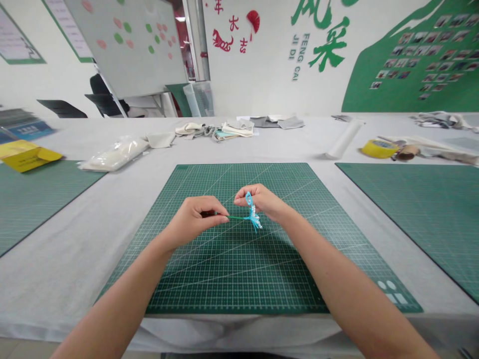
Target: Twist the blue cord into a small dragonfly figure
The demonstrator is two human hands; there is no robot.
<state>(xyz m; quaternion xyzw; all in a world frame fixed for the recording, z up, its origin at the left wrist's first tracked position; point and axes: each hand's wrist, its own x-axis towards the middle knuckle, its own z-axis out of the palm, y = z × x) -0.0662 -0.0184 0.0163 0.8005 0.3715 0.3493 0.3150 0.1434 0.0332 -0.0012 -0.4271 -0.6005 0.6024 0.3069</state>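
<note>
My left hand (198, 215) pinches the green stem of a small craft flower (254, 218) between thumb and fingertips. The stem points to the right, and its head has light blue petals, a blue loop standing up, and white bead-like bits. Just behind the head, my right hand (259, 199) has its thumb and fingers closed together. Whether those fingertips grip part of the flower or something small is hidden. Both hands are held over a green cutting mat (232, 279) with a white grid.
More cutting mats lie at left (30, 199) and right (419, 209) on the grey-covered table (75, 279). Farther back are a plastic-wrapped bundle (116, 153), fabric pieces (239, 127), a white roll (346, 139), yellow tape (379, 148) and a yellow box (28, 154).
</note>
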